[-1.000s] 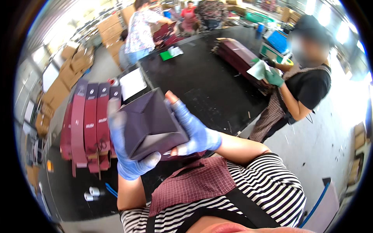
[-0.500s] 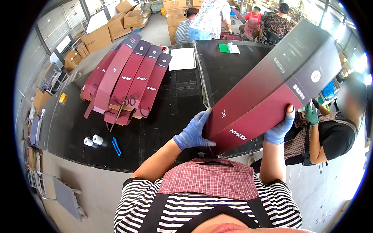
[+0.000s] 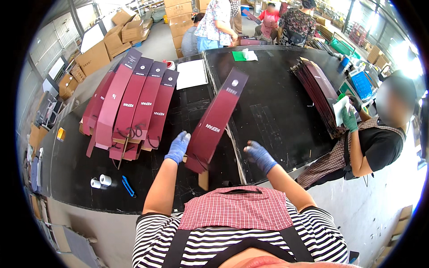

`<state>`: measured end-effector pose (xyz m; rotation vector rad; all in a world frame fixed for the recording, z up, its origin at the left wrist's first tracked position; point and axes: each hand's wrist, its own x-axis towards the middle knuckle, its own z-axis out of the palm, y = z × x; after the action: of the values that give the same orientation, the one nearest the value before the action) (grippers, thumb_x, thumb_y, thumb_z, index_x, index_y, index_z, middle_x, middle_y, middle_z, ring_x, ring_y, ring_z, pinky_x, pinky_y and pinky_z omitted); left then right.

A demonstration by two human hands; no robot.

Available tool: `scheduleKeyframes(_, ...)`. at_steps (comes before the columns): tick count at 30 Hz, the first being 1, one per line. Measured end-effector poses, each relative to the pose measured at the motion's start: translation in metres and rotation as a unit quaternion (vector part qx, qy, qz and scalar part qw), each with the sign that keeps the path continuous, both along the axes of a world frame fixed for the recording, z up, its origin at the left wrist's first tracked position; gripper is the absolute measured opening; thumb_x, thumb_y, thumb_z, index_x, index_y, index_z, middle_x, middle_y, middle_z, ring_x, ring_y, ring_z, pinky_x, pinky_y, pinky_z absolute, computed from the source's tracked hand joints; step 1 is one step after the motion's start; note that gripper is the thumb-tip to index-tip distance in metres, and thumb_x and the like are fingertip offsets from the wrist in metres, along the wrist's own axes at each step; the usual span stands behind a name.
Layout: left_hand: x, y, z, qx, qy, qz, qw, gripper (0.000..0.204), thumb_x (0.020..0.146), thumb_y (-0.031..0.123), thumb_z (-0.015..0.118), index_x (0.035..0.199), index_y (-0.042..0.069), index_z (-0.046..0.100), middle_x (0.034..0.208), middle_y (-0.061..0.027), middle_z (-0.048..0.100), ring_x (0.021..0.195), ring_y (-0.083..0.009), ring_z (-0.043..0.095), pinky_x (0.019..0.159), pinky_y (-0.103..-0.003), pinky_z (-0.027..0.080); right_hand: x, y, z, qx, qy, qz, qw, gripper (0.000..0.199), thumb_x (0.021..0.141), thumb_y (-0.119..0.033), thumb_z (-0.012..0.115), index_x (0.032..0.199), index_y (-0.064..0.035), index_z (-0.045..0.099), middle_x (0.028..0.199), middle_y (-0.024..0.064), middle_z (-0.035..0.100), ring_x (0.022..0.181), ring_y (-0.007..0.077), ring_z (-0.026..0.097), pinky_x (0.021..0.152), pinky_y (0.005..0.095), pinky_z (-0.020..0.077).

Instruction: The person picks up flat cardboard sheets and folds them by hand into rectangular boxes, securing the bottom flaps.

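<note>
A long maroon paper carrier bag (image 3: 212, 123) with a dark end and a cord handle lies slanted on the black table before me. A tan cardboard flap sticks out at its near end. Against the bag's lower left edge is my left hand (image 3: 178, 148), in a blue glove, its fingers stretched out. My right hand (image 3: 261, 157), also blue-gloved, hovers right of the bag, apart from it, fingers spread and empty. To the left, similar maroon bags (image 3: 127, 107) lie overlapping in a fanned pile, several with black cords showing.
Two white rolls (image 3: 105, 180) and a blue utility knife (image 3: 128, 186) lie at the front left. White paper (image 3: 192, 74) and a green piece (image 3: 238, 56) lie farther back. At right, a co-worker (image 3: 380, 138) in green gloves stands by a stack of folded maroon bags (image 3: 315, 96).
The large bag held up between both hands is now down on the table, slanted and narrower in view. My right hand has let go and moved left; the view has shifted right.
</note>
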<state>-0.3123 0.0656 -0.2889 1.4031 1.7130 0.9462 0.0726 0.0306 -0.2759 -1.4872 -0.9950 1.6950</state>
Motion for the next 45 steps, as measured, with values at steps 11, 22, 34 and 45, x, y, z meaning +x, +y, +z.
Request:
scheduleKeyframes(11,0.020,-0.039,-0.040,-0.088,0.017,-0.017,0.996,0.091,0.087,0.047,0.077,0.151,-0.007,0.041,0.141,-0.0293,0.056,0.128,-0.0379,0.059,0.108,-0.041,0.047,-0.023,-0.003,-0.049,-0.034,0.037,0.118,0.992,0.079,0.095,-0.037,0.069,0.158,-0.0038,0.034,0.153,0.0154,0.048,0.137,0.0283,0.050,0.107,0.0446,0.0456)
scheduleKeyframes(22,0.057,-0.075,-0.074,0.040,0.029,-0.032,0.998,0.082,0.088,0.028,0.080,0.155,0.004,0.040,0.135,-0.0164,0.042,0.120,-0.0293,0.051,0.103,-0.040,0.047,-0.136,0.041,-0.036,0.123,0.229,0.111,0.959,0.090,0.089,-0.010,0.070,0.164,-0.0124,0.020,0.152,0.0106,0.047,0.141,0.0222,0.043,0.119,0.0382,0.0346)
scheduleKeyframes(34,-0.021,0.005,0.057,0.268,0.210,0.084,0.936,0.058,0.085,0.016,0.074,0.139,0.007,0.057,0.139,-0.0187,0.053,0.131,-0.0377,0.048,0.113,-0.047,0.037,-0.178,0.073,-0.009,0.112,0.038,0.313,0.942,0.045,0.099,-0.028,0.061,0.138,-0.0047,0.057,0.094,0.0037,0.066,0.077,0.0119,0.059,0.066,0.0287,0.0507)
scheduleKeyframes(45,0.034,0.029,-0.008,-0.035,0.516,-0.151,0.843,0.063,0.094,0.047,0.060,0.146,0.013,0.054,0.164,-0.0063,0.037,0.157,-0.0275,0.021,0.121,-0.068,0.015,-0.108,0.044,-0.030,0.051,-0.046,0.306,0.949,0.039,0.099,-0.028,0.064,0.131,-0.0058,0.065,0.096,0.0031,0.068,0.088,0.0128,0.063,0.076,0.0308,0.0537)
